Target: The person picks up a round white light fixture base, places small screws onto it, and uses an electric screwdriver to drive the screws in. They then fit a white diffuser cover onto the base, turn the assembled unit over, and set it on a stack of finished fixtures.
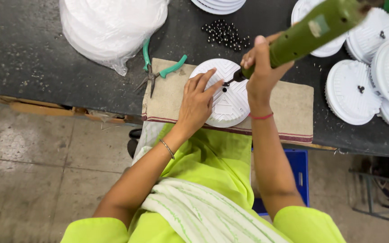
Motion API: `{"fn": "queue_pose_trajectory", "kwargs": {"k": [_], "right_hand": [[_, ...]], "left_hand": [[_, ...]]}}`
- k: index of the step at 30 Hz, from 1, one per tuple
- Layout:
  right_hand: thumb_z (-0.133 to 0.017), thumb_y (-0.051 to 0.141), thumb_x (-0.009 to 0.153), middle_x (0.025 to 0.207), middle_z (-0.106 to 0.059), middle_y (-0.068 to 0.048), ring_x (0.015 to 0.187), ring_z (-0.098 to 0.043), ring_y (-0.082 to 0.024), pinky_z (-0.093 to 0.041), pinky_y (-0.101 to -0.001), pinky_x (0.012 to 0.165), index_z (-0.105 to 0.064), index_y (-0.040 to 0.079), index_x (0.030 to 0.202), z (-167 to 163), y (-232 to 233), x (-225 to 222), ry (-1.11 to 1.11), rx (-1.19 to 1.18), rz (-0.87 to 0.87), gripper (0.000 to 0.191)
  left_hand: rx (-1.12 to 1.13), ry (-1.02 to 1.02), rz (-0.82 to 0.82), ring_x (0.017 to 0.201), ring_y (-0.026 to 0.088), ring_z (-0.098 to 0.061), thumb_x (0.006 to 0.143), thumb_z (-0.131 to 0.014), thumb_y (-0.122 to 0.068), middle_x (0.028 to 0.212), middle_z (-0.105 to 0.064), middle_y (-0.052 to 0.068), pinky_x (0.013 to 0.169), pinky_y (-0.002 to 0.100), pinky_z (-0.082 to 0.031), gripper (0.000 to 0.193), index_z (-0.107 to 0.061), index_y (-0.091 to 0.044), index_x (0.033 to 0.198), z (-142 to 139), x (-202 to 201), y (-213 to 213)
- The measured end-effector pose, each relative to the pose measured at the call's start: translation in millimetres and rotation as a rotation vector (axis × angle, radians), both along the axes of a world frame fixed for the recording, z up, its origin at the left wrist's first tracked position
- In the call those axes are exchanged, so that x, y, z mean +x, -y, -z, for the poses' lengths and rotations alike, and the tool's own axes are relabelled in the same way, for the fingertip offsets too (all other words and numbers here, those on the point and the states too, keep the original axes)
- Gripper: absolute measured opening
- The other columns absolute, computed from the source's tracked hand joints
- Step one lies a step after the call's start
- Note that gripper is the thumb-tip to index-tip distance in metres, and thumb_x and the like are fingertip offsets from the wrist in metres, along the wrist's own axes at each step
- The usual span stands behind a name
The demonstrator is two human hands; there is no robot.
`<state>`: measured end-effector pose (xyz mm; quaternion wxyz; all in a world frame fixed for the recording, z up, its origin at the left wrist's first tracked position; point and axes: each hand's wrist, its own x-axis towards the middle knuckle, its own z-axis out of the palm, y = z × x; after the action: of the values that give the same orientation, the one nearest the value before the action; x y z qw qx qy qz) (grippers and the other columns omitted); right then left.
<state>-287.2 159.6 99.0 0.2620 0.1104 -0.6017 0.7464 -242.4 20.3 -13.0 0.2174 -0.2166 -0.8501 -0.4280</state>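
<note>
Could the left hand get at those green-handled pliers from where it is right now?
Probably yes. The left hand rests on the white round housing, and the pliers lie just beside it on the cloth mat with nothing between.

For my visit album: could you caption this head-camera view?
Right hand presses a green powered screwdriver onto a round white plastic housing, steadied by the left hand.

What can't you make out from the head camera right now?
- Driver: rear end cut off by the top edge.
- Driver tip on the white disc: too small; the right hand crowds it.
- Disc's left rim: hidden under the left hand.
- Bag contents: blurred by plastic.
- Screws: too small.
</note>
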Motion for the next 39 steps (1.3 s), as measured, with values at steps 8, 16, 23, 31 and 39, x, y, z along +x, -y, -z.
{"fn": "queue_pose_trajectory", "kwargs": {"k": [8,16,23,31,39], "right_hand": [[-0.061,0.0,0.103,0.07,-0.048,-0.004,0.053,-0.047,-0.014,-0.048,-0.0328,0.056,-0.05,0.004,0.1,15,0,-1,-0.032,-0.061,0.0,0.013],[-0.06,0.0,0.107,0.067,-0.048,-0.005,0.05,-0.047,-0.014,-0.048,-0.0313,0.054,-0.048,0.003,0.098,17,-1,-3,-0.023,-0.039,-0.023,0.015],[-0.06,0.0,0.107,0.068,-0.047,-0.005,0.05,-0.047,-0.013,-0.048,-0.0305,0.054,-0.047,0.004,0.098,15,-1,-7,-0.001,-0.041,-0.036,0.017],[-0.06,0.0,0.108,0.068,-0.046,-0.005,0.052,-0.046,-0.013,-0.048,-0.0305,0.056,-0.045,0.004,0.104,16,6,-13,0.046,-0.037,-0.043,0.015],[-0.06,0.001,0.105,0.068,-0.046,-0.004,0.053,-0.047,-0.014,-0.047,-0.0292,0.052,-0.046,0.004,0.106,18,11,-24,0.057,0.009,-0.035,0.014]], "left_hand": [[-0.012,0.016,-0.065,0.149,0.035,-0.037,0.092,-0.059,0.0,0.158,-0.04,0.016,0.123,0.05,-0.033,0.057,-0.049,-0.003,0.148,4,3,-2],[0.006,0.044,-0.065,0.148,0.038,-0.039,0.095,-0.058,-0.001,0.158,-0.04,0.018,0.122,0.049,-0.035,0.055,-0.046,-0.002,0.149,5,1,-3],[0.009,0.074,-0.057,0.149,0.038,-0.038,0.096,-0.057,-0.001,0.159,-0.039,0.018,0.122,0.049,-0.035,0.057,-0.043,-0.003,0.151,1,-3,-1],[0.007,0.149,-0.043,0.149,0.039,-0.038,0.096,-0.056,-0.001,0.163,-0.034,0.018,0.125,0.048,-0.034,0.066,-0.033,-0.005,0.158,-1,-13,1],[0.114,0.183,-0.035,0.152,0.042,-0.036,0.097,-0.053,0.001,0.168,-0.024,0.024,0.124,0.047,-0.036,0.077,-0.015,-0.003,0.164,2,-18,-1]]}}
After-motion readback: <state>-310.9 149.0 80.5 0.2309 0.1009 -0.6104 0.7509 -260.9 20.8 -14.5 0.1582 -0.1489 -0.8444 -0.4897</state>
